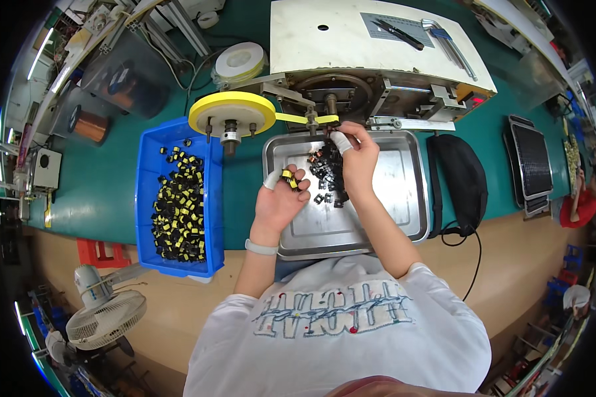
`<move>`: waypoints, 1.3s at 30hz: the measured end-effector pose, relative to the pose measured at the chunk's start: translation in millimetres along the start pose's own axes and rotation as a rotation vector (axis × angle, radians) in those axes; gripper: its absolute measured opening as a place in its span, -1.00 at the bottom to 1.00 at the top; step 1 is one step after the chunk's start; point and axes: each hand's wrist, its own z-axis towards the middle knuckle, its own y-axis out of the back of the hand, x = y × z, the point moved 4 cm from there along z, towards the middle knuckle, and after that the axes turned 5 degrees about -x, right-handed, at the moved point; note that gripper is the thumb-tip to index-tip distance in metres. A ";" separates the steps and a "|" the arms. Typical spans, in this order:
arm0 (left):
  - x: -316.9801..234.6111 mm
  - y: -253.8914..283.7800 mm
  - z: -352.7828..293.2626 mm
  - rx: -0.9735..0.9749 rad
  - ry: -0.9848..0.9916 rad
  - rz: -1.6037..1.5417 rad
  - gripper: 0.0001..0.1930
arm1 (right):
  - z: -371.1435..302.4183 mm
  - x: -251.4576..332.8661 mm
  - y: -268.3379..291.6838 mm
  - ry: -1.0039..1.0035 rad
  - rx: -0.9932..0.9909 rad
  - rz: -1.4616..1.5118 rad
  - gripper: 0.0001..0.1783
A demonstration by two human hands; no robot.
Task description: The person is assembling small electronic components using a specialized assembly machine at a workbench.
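My left hand (282, 197), palm up with the fingers curled, holds small black coil bobbins wrapped in yellow tape (289, 177) above the tray's left part. A white cover is on its thumb. My right hand (355, 151) is at the machine's spindle, fingers pinched at the end of a yellow tape strip (324, 120); what sits in the pinch is hidden. The strip runs from a large yellow tape roll (242, 111) past a metal guide post. Below my hands, a steel tray (384, 218) holds a heap of black bobbins (329, 172), some with copper showing.
On the left stands a blue bin (213, 218) full of yellow-taped bobbins. A white-topped machine (338, 49) carries a cutter knife (400, 34) and hex keys (449, 49). Right of the tray lies a black pouch (462, 178) with a cord. A fan (106, 317) stands at lower left.
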 end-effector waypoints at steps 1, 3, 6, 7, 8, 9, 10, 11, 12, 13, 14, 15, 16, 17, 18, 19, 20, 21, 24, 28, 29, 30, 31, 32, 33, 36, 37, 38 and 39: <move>0.8 0.7 -0.5 -0.023 0.006 0.004 -0.78 | 0.7 -2.1 0.3 -0.057 -0.011 0.036 -0.81; 0.2 3.3 -1.6 0.035 0.032 -0.029 -0.77 | 2.0 2.7 1.7 -0.130 0.030 -0.052 -0.78; -2.2 10.9 -0.9 0.151 0.112 -0.111 -0.76 | 10.0 -5.3 26.3 -0.104 0.121 -0.383 -0.68; -3.7 12.0 -2.8 0.207 0.162 -0.162 -0.76 | 12.5 -4.8 39.7 -0.060 0.121 -0.585 -0.63; -5.0 11.2 -4.3 0.207 0.161 -0.161 -0.76 | 14.4 -0.4 51.3 -0.015 0.117 -0.788 -0.58; -5.4 12.6 -4.4 0.126 0.158 -0.179 -0.78 | 16.7 -1.4 63.7 -0.059 0.132 -0.859 -0.57; -5.5 13.9 -4.1 0.046 0.154 -0.197 -0.79 | 18.5 -4.3 73.8 -0.104 0.147 -0.931 -0.55; -3.9 11.6 -2.7 0.047 0.159 -0.197 -0.79 | 18.8 -10.2 81.7 -0.174 0.172 -0.938 -0.55; -3.4 10.7 0.9 0.001 0.143 -0.202 -0.79 | 18.8 -17.3 85.4 -0.174 0.166 -0.940 -0.55; -2.8 9.2 4.9 -0.045 0.127 -0.206 -0.78 | 18.3 -27.5 87.4 -0.188 0.236 -0.991 -0.53; -2.4 4.8 9.0 -0.045 0.131 -0.204 -0.78 | 17.8 -32.4 84.9 -0.201 0.307 -1.039 -0.52; -1.2 0.1 14.4 -0.065 0.141 -0.215 -0.74 | 16.4 -37.7 82.2 -0.251 0.344 -1.012 -0.54; -0.1 -3.3 20.4 -0.085 0.152 -0.226 -0.70 | 15.3 -40.4 79.7 -0.251 0.339 -1.011 -0.54; 0.5 -8.6 26.9 -0.027 0.170 -0.211 -0.67 | 14.0 -41.8 74.6 -0.244 0.356 -0.986 -0.59; 1.7 -12.5 32.6 -0.026 0.171 -0.208 -0.67 | 12.7 -43.6 70.5 -0.237 0.372 -0.960 -0.63; 3.3 -15.2 38.6 -0.069 0.147 -0.142 -0.67 | 11.3 -44.3 69.7 -0.130 0.322 -0.981 -0.69; 4.4 -19.0 44.3 -0.111 0.123 -0.078 -0.66 | 11.7 -43.4 70.4 -0.128 0.320 -0.982 -0.69; 4.9 -18.7 51.9 -0.095 0.122 -0.040 -0.65 | 12.4 -42.8 72.6 -0.160 0.304 -0.980 -0.69; 7.6 -26.6 64.3 -0.136 0.108 0.031 -0.65 | 10.6 -31.1 73.8 -0.187 0.264 -0.956 -0.70; 17.2 -38.8 82.8 -0.089 0.154 0.024 -0.69 | 5.2 -21.1 83.8 -0.158 0.179 -0.780 -0.67; 20.9 -48.7 82.8 0.072 0.246 -0.057 -0.71 | 3.2 -15.7 83.3 -0.158 0.180 -0.783 -0.67; 21.5 -47.2 82.8 0.073 0.245 -0.060 -0.71 | 1.7 -6.5 81.6 -0.125 0.170 -0.751 -0.66; 22.6 -45.3 81.7 0.089 0.267 -0.108 -0.72 | 0.2 0.8 79.7 -0.093 0.161 -0.718 -0.64; 24.2 -46.6 80.3 0.106 0.291 -0.155 -0.73 | -0.5 2.9 80.1 -0.092 0.160 -0.720 -0.64; 25.6 -48.8 76.4 0.103 0.303 -0.159 -0.74 | -1.1 6.2 78.8 -0.041 0.171 -0.652 -0.63; 31.5 -41.8 58.7 0.125 0.434 -0.167 -0.74 | -3.7 22.9 63.3 0.045 0.199 -0.554 -0.63; 33.6 -38.6 49.5 0.096 0.422 -0.181 -0.74 | -4.7 26.6 55.7 0.082 0.212 -0.526 -0.63; 33.8 -36.5 40.6 0.093 0.419 -0.180 -0.74 | -5.2 26.2 50.7 0.080 0.213 -0.522 -0.63; 30.7 -34.6 32.6 0.106 0.370 -0.178 -0.73 | -4.8 27.5 43.9 0.149 0.235 -0.521 -0.62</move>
